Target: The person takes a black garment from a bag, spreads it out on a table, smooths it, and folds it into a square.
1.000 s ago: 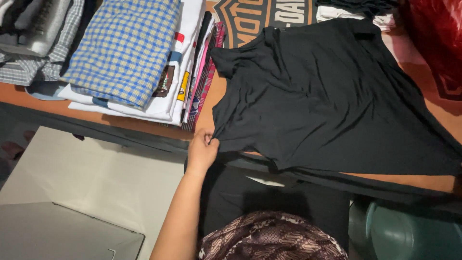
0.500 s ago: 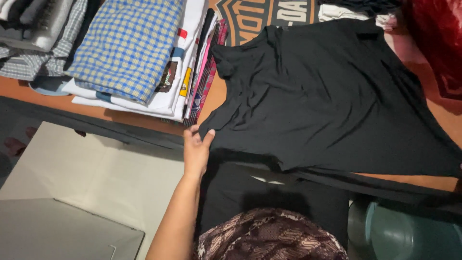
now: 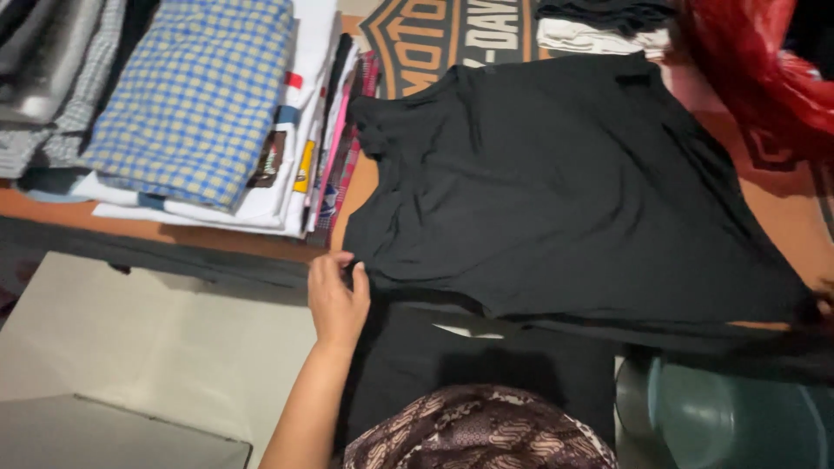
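1. Left hand [image 3: 337, 300]: fingers pinch the black shirt's [image 3: 556, 191] near left corner.
2. The shirt lies spread flat on the worktop [image 3: 786, 221], beside the folded stack [image 3: 200, 104].
3. Right hand [image 3: 824, 295]: barely visible at the frame edge; fingers' state cannot be told.

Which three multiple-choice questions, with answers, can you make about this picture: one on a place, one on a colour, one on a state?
1. Where is the left hand?
A. at the lower left corner of the black shirt
B. on the checked shirt
C. on the red cloth

2. What colour is the checked shirt on the pile?
A. green and white
B. blue and yellow
C. plain grey

3. How does the black shirt lie?
A. rolled up
B. spread out flat
C. hung on a hanger

Answers: 1 A, the fingers pinch that corner at the table edge. 2 B, its squares show those colours. 3 B, it covers the table top, opened wide.
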